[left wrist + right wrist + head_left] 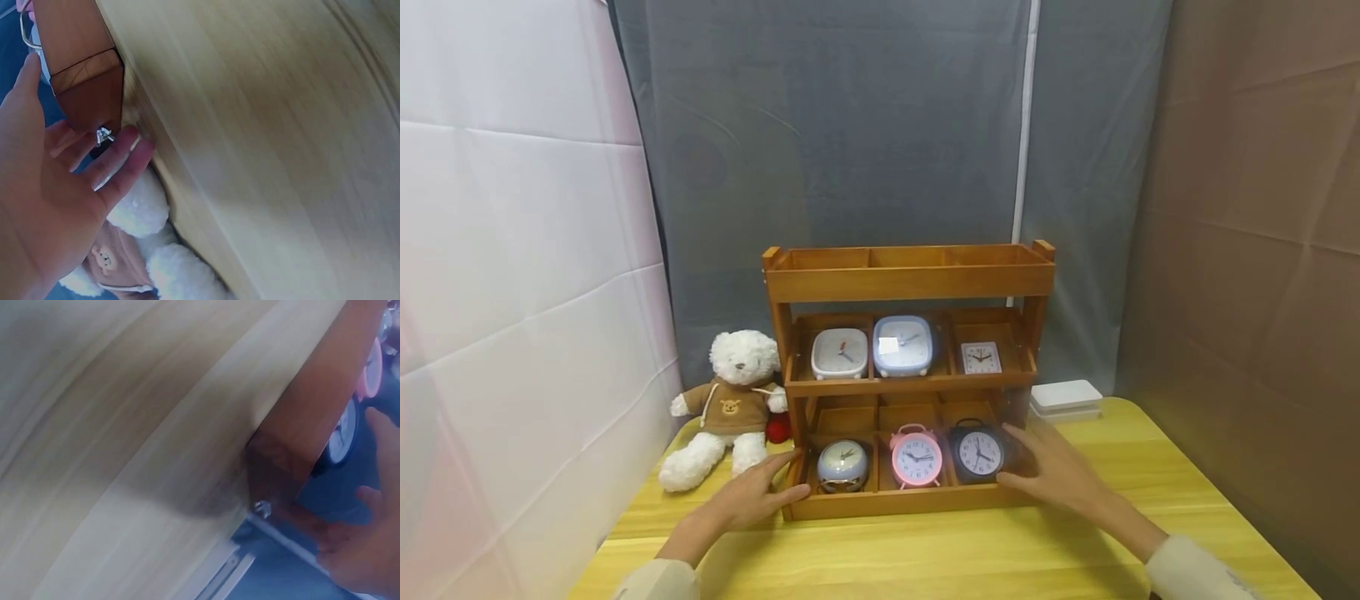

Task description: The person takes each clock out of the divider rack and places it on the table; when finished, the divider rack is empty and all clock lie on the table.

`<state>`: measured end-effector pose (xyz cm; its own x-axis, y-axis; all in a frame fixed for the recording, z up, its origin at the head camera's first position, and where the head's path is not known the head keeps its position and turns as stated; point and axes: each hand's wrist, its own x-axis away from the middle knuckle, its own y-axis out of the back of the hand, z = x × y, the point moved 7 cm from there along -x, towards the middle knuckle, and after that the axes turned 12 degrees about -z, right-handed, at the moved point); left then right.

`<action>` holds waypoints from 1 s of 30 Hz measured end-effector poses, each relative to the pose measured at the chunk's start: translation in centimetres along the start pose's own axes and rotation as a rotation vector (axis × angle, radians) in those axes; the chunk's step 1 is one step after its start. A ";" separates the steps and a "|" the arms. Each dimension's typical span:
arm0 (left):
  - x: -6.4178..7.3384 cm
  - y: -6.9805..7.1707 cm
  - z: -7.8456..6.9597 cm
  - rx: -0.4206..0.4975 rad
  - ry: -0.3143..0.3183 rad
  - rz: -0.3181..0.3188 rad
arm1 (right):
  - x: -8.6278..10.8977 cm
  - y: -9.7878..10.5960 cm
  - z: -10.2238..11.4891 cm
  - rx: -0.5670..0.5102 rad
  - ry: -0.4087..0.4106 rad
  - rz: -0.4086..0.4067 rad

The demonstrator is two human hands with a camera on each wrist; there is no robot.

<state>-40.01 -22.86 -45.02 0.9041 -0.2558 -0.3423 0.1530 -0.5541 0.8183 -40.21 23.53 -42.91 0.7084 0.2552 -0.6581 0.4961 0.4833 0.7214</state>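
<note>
A brown wooden three-tier rack [910, 283] stands on the table. My left hand [745, 504] is at its lower left corner, fingers spread along the outer side and thumb near the front rim; contact is unclear. At the lower right corner is my right hand [1067, 475], slightly blurred, fingers apart, beside a black alarm clock [979, 452]. The bottom tier also holds a pink alarm clock [917, 458] and a grey-blue round clock [842, 463]. On the middle tier sit a white clock [838, 353], a blue clock [902, 345] and a small white square clock [981, 358].
A white teddy bear [730, 408] in a brown sweater sits left of the rack, with a red ball-like thing [778, 428] by it. Behind the right hand lies a white flat box [1066, 396]. Curtains [850, 125] enclose the yellow wood-grain table [910, 558].
</note>
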 end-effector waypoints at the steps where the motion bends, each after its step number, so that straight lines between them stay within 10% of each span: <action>1: 0.0 -0.2 0.1 0.031 -0.001 0.006 | -0.1 -0.2 0.3 -0.022 0.001 -0.005; 12: -0.9 -0.5 1.0 0.231 0.011 0.111 | -1.9 -3.1 1.3 -0.202 -0.011 -0.013; 30: -0.9 -0.8 1.6 0.268 0.079 0.055 | -2.5 -4.2 0.7 -0.263 -0.123 0.063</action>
<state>-41.57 -23.45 -46.06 0.9382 -0.2344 -0.2547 0.0012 -0.7337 0.6794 -43.68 20.24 -44.12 0.7973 0.1960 -0.5708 0.3132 0.6741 0.6689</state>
